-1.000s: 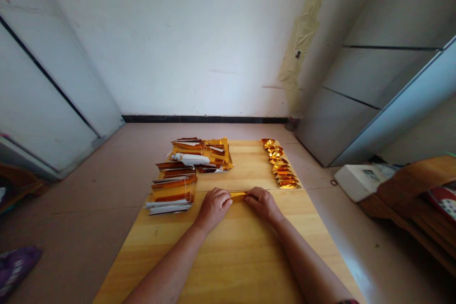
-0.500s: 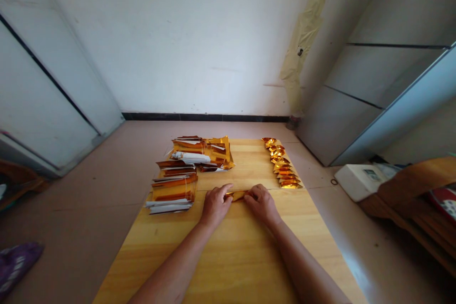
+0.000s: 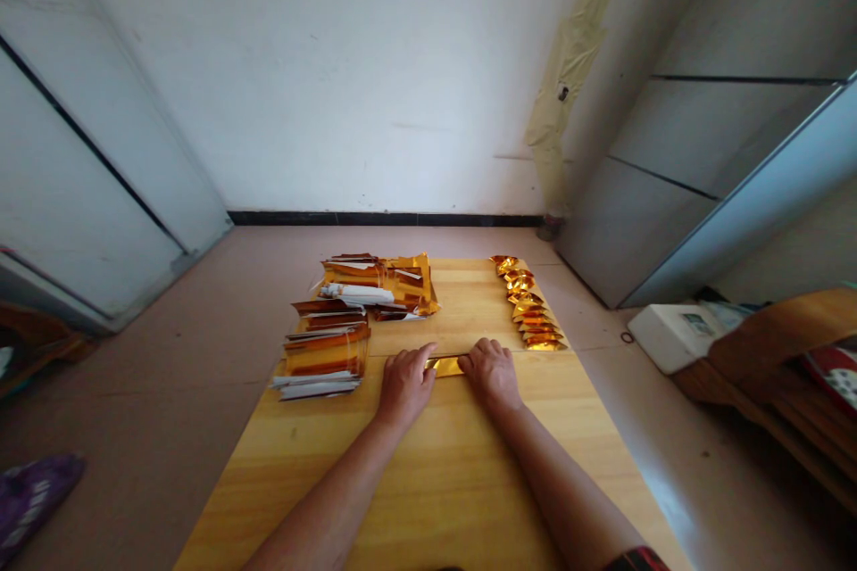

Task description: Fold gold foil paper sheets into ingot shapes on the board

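Observation:
A narrow strip of folded gold foil paper lies between my hands on the wooden table. My left hand has its fingers closed on the strip's left end. Around the right end, the fingers of my right hand are curled. Both ends of the strip are hidden under my fingers. To the left sit bundles of gold foil paper sheets, some with white edges showing. A row of folded gold foil pieces runs along the table's right edge.
More gold foil sheets are stacked at the table's back left. Beyond the table are a white wall and a grey cabinet. A white box stands at the right, and a purple bag lies on the floor at left.
The foil strip between my hands now looks flatter and brighter. My right hand has turned slightly, its back facing more upward. Both hands stay in nearly the same place.

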### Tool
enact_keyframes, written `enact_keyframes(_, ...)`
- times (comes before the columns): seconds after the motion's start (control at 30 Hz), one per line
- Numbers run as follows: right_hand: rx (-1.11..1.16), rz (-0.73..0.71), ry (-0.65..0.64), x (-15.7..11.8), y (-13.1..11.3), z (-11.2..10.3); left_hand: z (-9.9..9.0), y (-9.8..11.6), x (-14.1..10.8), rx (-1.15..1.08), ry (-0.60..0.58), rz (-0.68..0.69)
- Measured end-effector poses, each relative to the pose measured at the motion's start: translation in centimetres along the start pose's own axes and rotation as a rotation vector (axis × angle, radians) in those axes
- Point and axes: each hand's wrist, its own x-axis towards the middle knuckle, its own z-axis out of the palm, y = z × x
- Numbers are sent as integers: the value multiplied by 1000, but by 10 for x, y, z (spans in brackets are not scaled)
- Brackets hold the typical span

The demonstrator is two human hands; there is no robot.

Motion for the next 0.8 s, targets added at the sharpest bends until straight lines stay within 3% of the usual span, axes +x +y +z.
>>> enact_keyframes(0.8, -79, -8, -2, 14, -2, 6, -5, 8, -3, 203, -37, 45)
